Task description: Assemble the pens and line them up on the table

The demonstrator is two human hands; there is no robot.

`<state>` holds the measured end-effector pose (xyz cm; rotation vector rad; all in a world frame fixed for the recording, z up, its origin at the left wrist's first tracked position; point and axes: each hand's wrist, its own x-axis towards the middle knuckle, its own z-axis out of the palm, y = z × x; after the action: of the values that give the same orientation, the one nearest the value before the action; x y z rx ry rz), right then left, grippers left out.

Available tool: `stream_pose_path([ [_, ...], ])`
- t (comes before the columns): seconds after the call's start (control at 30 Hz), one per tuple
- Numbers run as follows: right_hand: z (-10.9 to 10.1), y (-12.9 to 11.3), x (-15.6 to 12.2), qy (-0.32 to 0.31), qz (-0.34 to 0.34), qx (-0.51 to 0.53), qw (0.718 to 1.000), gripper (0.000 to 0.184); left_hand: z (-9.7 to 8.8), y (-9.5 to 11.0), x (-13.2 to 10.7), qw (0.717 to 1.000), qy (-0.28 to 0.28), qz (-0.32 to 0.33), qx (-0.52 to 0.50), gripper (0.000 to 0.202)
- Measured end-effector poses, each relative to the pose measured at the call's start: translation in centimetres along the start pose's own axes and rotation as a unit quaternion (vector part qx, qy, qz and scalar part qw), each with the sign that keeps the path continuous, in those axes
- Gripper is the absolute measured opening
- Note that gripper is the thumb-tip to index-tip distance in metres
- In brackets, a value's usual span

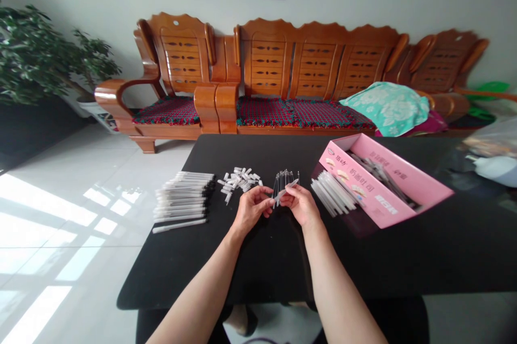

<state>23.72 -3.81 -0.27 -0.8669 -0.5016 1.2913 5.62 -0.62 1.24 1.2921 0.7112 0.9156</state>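
My left hand [253,206] and my right hand [299,203] meet over the middle of the table, both closed on one pale, translucent pen barrel [286,191] that slants between them. Whether a refill sits inside it is too small to tell. Just beyond my fingers lies a row of dark pen refills [284,178], partly covered by the hands. Left of these is a loose heap of small white pen caps [241,179]. To the right of my right hand, a bundle of clear pen barrels [333,193] lies side by side. Capped white pens [183,197] form a stack at the far left.
A pink cardboard box [388,193] holding dark, thin sticks stands on the black table [266,268] at right. A plastic bag [495,142] and a white object [495,170] lie at the right end. Behind stands a wooden sofa [266,58]; potted plants [52,58] are at left.
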Motion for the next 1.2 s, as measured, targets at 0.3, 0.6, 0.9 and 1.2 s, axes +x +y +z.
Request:
stream_pose_path([
  [0.3, -2.1, -1.4, 0.8, 0.084, -0.042, 0.142, 0.985, 0.009, -4.1, 0.9, 0.1, 0.931, 0.086, 0.081, 0.345, 0.015],
  [0.6, -1.9, -1.3, 0.7, 0.095, -0.047, 0.137, 0.985, 0.008, -4.4, 0.8, -0.3, 0.849, -0.028, 0.115, 0.515, 0.016],
  [0.9, -1.8, -0.8, 0.8, 0.092, -0.041, 0.137, 0.985, 0.01, -3.2, 0.7, -0.4, 0.834, -0.049, 0.128, 0.535, 0.01],
  [1.2, -2.1, -0.6, 1.0, 0.071, -0.036, 0.161, 0.984, 0.007, -1.9, 0.1, -0.1, 0.875, 0.025, 0.129, 0.466, 0.008],
])
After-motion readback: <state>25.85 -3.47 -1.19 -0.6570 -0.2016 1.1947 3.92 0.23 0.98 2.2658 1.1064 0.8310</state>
